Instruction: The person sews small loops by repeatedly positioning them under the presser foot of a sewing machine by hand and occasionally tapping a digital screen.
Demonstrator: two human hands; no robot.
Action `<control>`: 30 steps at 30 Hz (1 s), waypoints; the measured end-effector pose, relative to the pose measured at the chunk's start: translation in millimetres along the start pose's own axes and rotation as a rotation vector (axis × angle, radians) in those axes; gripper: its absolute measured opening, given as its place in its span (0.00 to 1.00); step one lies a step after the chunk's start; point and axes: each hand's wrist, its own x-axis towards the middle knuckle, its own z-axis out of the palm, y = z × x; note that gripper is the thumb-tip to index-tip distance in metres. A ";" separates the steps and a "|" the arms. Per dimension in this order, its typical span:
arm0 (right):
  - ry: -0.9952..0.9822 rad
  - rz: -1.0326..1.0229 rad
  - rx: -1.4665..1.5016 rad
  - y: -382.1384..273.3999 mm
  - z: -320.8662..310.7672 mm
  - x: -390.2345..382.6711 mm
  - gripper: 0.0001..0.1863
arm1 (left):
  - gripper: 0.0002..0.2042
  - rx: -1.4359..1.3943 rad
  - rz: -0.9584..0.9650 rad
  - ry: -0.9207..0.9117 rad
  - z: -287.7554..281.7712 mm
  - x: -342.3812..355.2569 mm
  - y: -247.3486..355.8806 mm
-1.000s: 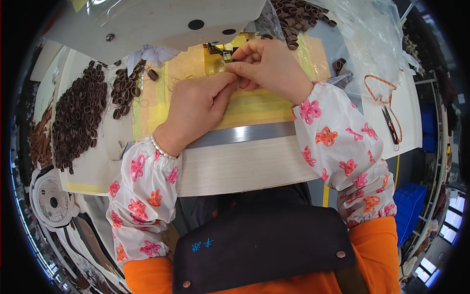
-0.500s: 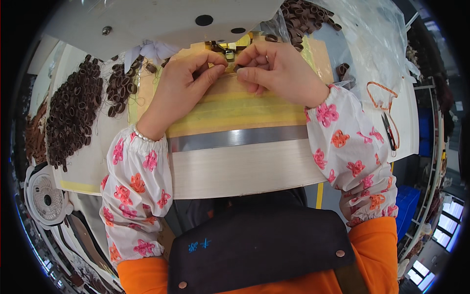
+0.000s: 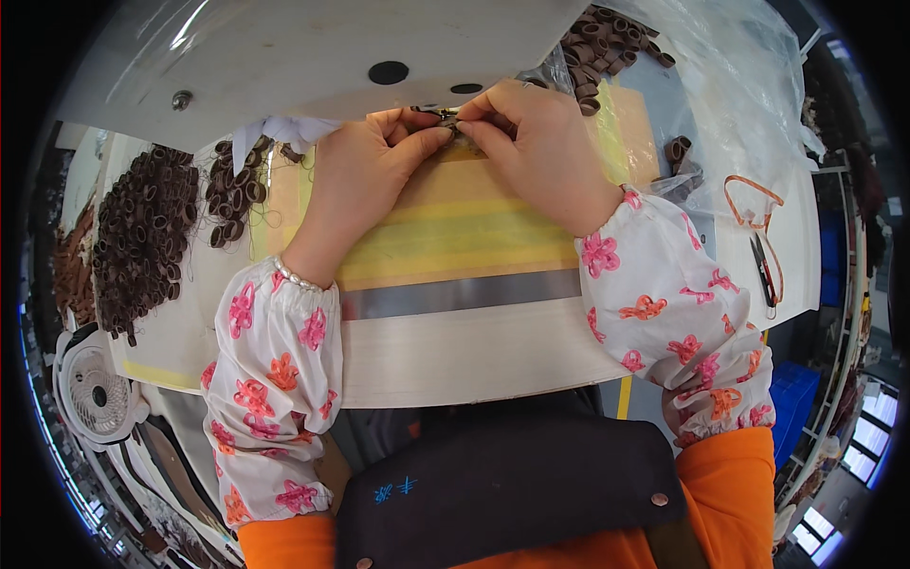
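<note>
My left hand (image 3: pixel 372 171) and my right hand (image 3: pixel 542 150) meet under the white head of a sewing machine (image 3: pixel 284 71). Thumb and forefinger of each are pinched together on a small brown piece (image 3: pixel 453 124), which the fingertips mostly cover. It lies right by the metal presser foot (image 3: pixel 440 112), itself only partly visible beneath the machine head. Below my wrists, yellow and tan tape (image 3: pixel 455 223) covers the work surface. Left of my left hand lies a cluster of brown loops (image 3: pixel 234 194) with loose threads trailing from them.
A larger pile of brown loops (image 3: pixel 142 237) covers the left side of the white table (image 3: pixel 474 356). More loops (image 3: pixel 607 47) sit at the back right beside clear plastic sheeting (image 3: pixel 730 66). Thread snips (image 3: pixel 762 270) with an orange cord lie at right. A white fan (image 3: pixel 95 389) stands lower left.
Both hands have come closer together, their fingertips now meeting at the presser foot. The brown piece in my right hand has moved in under the machine head. The whole view has shifted slightly.
</note>
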 end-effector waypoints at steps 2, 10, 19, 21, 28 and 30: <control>0.003 0.012 -0.062 -1.7 -0.7 -1.0 0.06 | 0.13 -0.030 -0.033 0.039 2.1 -0.4 -3.2; 0.053 -0.017 -0.063 -2.1 2.1 -0.1 0.06 | 0.13 -0.038 -0.100 0.026 -0.7 -0.2 -2.1; 0.034 -0.027 -0.149 -4.0 -4.2 2.0 0.07 | 0.14 0.080 -0.048 -0.017 -5.3 2.3 4.0; -0.001 0.003 -0.158 -3.4 -5.1 3.4 0.08 | 0.15 0.120 -0.047 -0.025 -5.0 4.1 1.6; -0.082 0.093 -0.207 -2.7 -2.6 8.6 0.08 | 0.14 0.060 0.033 0.073 -1.3 5.3 -9.1; -0.076 0.085 -0.246 -3.0 -2.4 9.1 0.10 | 0.15 -0.015 0.148 0.143 -0.1 5.0 -18.9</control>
